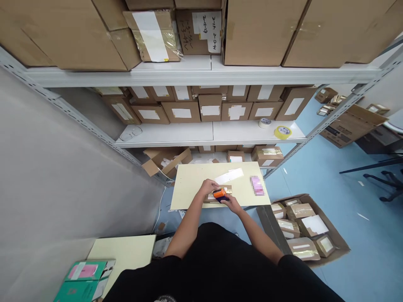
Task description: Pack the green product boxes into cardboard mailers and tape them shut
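Right hand's gripping some orange-and-dark gadget over a small box, left hand's at its far left, can't tell if grasping.

White shelving stands beside a grey wall, over blue flooring.

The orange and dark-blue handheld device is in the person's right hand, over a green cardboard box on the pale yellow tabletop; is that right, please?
Not quite: the cardboard box is brown, not green, as the head view shows. The orange and dark-blue handheld device is indeed in the right hand, over that box on the pale yellow tabletop.
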The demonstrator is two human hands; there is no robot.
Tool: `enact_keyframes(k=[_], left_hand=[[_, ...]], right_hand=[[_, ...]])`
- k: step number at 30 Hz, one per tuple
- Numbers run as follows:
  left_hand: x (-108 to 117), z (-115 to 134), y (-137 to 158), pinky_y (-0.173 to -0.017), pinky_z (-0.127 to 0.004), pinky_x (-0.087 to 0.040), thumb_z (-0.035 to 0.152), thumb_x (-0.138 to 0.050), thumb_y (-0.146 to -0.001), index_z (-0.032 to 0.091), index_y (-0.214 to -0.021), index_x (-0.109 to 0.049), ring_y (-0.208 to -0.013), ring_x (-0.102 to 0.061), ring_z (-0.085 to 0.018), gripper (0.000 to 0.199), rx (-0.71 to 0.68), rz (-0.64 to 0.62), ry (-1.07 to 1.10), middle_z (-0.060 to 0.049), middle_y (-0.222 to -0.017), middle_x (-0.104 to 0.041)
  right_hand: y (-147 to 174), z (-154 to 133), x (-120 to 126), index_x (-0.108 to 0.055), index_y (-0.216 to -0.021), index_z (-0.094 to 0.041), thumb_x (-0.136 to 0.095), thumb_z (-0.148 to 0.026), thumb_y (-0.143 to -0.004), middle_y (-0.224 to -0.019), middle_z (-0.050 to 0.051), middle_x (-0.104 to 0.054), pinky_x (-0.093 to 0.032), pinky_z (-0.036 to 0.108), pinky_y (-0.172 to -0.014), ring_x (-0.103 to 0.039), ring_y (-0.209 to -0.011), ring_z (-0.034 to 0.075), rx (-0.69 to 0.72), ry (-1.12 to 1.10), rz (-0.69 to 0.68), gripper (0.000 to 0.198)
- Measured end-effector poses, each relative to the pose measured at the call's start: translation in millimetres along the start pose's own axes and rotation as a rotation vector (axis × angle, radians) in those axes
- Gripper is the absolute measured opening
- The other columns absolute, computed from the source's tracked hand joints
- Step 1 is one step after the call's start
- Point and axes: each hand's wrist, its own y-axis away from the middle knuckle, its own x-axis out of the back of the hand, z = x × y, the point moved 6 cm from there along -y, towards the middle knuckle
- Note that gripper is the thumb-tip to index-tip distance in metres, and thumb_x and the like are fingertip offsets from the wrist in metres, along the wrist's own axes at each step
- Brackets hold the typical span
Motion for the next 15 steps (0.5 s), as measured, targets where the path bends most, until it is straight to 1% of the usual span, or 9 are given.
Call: enact_keyframes(k=[4, 6, 9, 11, 15], left_hand=[[1, 10, 5, -0.079, -0.030, -0.054, 0.019, -0.080, -0.071, 0.020, -0.071, -0.081, -0.079, -0.071, -0.020, 0.001, -0.053, 0.106, -0.058, -0.004, -0.077, -0.079], [0, 14, 10, -0.079, -0.030, -0.054, 0.019, -0.077, -0.074, 0.020, -0.070, -0.080, -0.077, -0.071, -0.019, 0.005, -0.088, 0.151, -0.071, -0.004, -0.077, -0.079], [-3, 19, 18, -0.078, -0.029, -0.053, 0.019, -0.071, -0.079, 0.019, -0.074, -0.079, -0.076, -0.070, -0.018, 0.010, -0.132, 0.220, -0.068, -0.005, -0.078, -0.078], [-4, 19, 24, -0.076, -0.028, -0.053, 0.018, -0.067, -0.082, 0.018, -0.077, -0.079, -0.076, -0.070, -0.017, 0.013, -0.149, 0.267, -0.055, -0.005, -0.079, -0.078], [4, 22, 32, -0.079, -0.028, -0.053, 0.018, -0.063, -0.083, 0.019, -0.077, -0.077, -0.078, -0.069, -0.018, 0.015, -0.183, 0.338, -0.045, -0.004, -0.081, -0.077]], right_hand=[[0, -6, 2, -0.071, -0.113, -0.024, -0.066, -0.057, -0.088, -0.105, 0.005, -0.075, -0.054, 0.041, -0.090, -0.068, -0.098, 0.028, 0.015, 0.011, 0.001, 0.042], [-1, -7, 4, -0.070, -0.113, -0.024, -0.065, -0.058, -0.089, -0.105, 0.005, -0.075, -0.054, 0.041, -0.091, -0.068, -0.099, 0.028, 0.023, 0.004, 0.004, 0.042], [-4, -7, 8, -0.071, -0.110, -0.024, -0.064, -0.059, -0.090, -0.103, 0.004, -0.075, -0.054, 0.040, -0.089, -0.068, -0.097, 0.028, 0.029, 0.004, -0.005, 0.041], [-7, -7, 11, -0.071, -0.111, -0.024, -0.064, -0.060, -0.090, -0.105, 0.005, -0.075, -0.054, 0.040, -0.090, -0.068, -0.099, 0.028, 0.042, 0.008, -0.017, 0.042], [-10, -11, 17, -0.071, -0.118, -0.024, -0.064, -0.062, -0.089, -0.111, 0.006, -0.076, -0.053, 0.042, -0.093, -0.068, -0.104, 0.030, 0.051, 0.022, -0.024, 0.048]])
